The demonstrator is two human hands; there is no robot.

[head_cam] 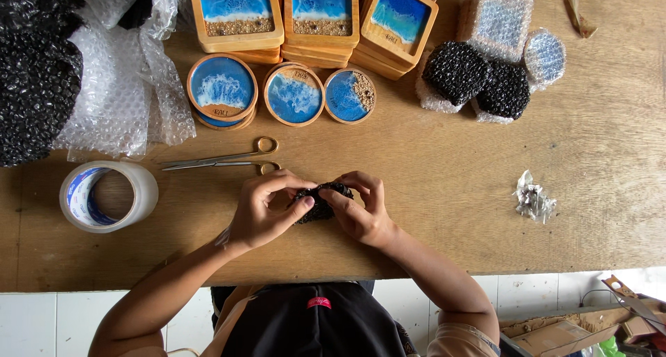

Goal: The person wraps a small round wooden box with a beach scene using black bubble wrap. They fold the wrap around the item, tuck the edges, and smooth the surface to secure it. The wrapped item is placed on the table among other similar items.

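Both of my hands hold a small bundle wrapped in black bubble wrap (320, 204) just above the wooden table (451, 190), near its front edge. My left hand (262, 211) grips the bundle's left side, thumb pressed across its front. My right hand (361, 206) grips the right side, fingers curled over the top. What is inside the wrap is hidden. Scissors (222, 161) lie shut just beyond my hands.
A roll of clear tape (107, 196) sits at left. Clear bubble wrap (118, 86) and black bubble wrap (31, 72) pile at far left. Round blue coasters (222, 88) and square wooden ones (236, 13) stand at the back. Wrapped black bundles (479, 79) lie at right. A crumpled scrap (533, 199) lies beyond.
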